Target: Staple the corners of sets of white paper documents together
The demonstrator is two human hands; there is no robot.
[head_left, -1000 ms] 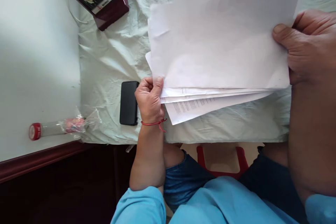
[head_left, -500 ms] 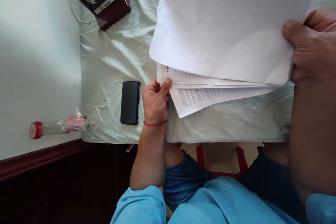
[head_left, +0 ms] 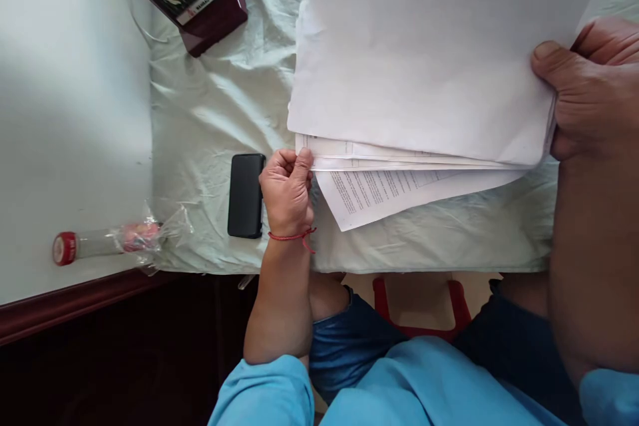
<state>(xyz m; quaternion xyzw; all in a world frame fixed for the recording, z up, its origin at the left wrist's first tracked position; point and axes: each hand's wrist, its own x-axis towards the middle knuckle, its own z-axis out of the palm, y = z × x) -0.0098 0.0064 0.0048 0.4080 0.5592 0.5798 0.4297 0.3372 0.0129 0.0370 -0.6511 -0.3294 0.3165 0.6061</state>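
A stack of paper sheets (head_left: 424, 53) is held above the cloth-covered table, its blank top sheet facing up. My right hand (head_left: 592, 86) grips the stack's right edge, thumb on top and the other fingers underneath, mostly hidden. At the lower left corner my left hand (head_left: 288, 190) pinches several sheets between thumb and curled fingers; a red cord circles that wrist. Beneath these, a printed sheet (head_left: 369, 196) fans out toward me, its text too small to read. Close to the left hand lies a black phone (head_left: 246, 196).
A dark red fan base (head_left: 214, 6) stands at the upper left. A clear bottle with a red cap (head_left: 64, 248), partly in crinkled plastic, lies at the left. The light green tablecloth (head_left: 200, 113) ends at my lap. A red stool (head_left: 455, 306) shows under the table's edge.
My left hand has shifted slightly left with the corner it pinches. The top sheet's left part has dropped a little, covering more of the print below. My right hand keeps its grip.
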